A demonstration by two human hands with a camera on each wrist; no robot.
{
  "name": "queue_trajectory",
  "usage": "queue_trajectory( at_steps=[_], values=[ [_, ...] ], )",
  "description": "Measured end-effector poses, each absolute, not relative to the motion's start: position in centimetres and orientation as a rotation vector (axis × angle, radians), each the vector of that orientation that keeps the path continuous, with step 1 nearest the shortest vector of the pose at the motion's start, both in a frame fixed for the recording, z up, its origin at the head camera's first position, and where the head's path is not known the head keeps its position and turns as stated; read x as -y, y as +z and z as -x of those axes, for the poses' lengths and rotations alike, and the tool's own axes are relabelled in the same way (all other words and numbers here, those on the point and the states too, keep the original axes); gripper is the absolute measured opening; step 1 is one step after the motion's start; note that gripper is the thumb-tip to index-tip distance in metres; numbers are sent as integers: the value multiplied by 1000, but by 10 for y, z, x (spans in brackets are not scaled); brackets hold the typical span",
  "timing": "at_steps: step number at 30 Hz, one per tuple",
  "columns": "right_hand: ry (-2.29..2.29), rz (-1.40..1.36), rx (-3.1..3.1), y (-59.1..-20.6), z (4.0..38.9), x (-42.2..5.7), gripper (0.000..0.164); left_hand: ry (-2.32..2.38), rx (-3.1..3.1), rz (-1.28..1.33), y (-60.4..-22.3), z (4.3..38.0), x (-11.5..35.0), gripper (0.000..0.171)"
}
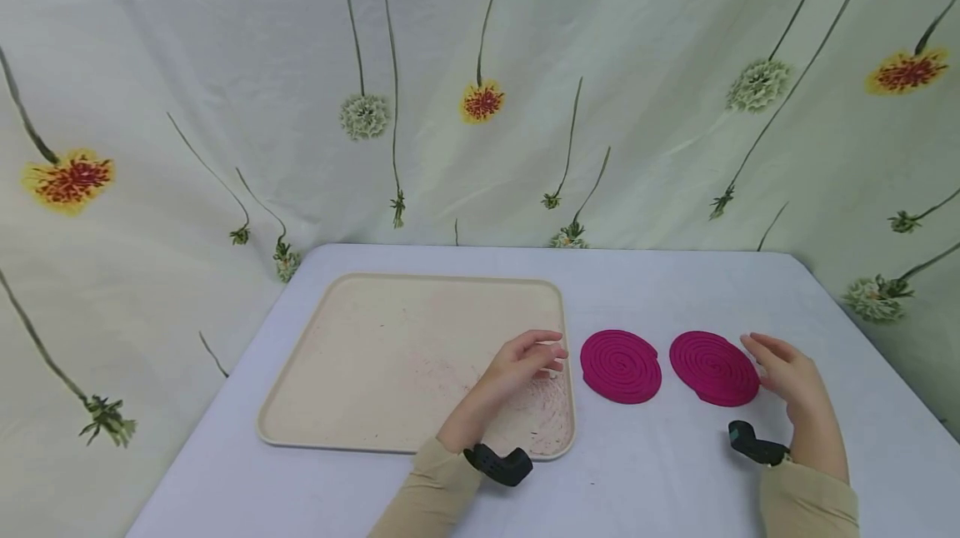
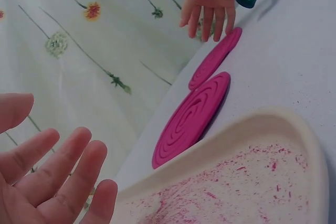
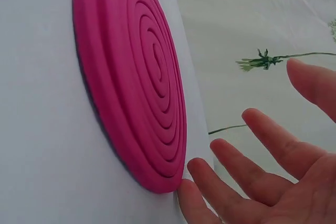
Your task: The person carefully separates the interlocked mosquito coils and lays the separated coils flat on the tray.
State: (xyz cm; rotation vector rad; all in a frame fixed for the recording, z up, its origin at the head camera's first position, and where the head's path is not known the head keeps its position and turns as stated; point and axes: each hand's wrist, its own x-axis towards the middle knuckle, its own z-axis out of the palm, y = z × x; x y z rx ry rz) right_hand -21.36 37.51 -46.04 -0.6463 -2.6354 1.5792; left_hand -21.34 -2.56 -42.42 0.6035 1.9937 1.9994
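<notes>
Two flat magenta coils, each a rope of dough-like material wound into a spiral disc, lie side by side on the white table. The left coil (image 1: 621, 366) is just right of the tray; the right coil (image 1: 714, 368) sits beside it. My left hand (image 1: 519, 363) hovers over the right end of the cream tray (image 1: 375, 355), fingers loosely bent and holding nothing. My right hand (image 1: 791, 376) is at the outer edge of the right coil, its little fingertip right at the rim in the right wrist view. Its fingers are spread and relaxed.
Magenta crumbs and smears (image 2: 262, 171) cover the tray's right end. A flower-printed cloth (image 1: 480, 163) hangs behind the white table (image 1: 645, 488). Each wrist wears a black camera, the left one (image 1: 498, 465) close over the tray's near edge.
</notes>
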Motion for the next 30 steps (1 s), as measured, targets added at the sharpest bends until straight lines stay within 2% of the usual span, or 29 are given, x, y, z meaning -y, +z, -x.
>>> queue_trajectory(
  at_steps=[4, 8, 19, 30],
  values=[
    [1665, 666, 2676, -433, 198, -356, 86, 1989, -2010, -616, -431, 213, 23, 33],
    [1649, 590, 2746, -422, 191, -346, 82, 1983, -2033, -601, -435, 214, 22, 32],
    [1506, 510, 2842, -433, 199, -336, 86, 1983, -2036, -585, -432, 212, 22, 32],
    [1374, 468, 2916, -434, 202, -336, 76, 1965, -2047, -545, -429, 212, 23, 32]
  ],
)
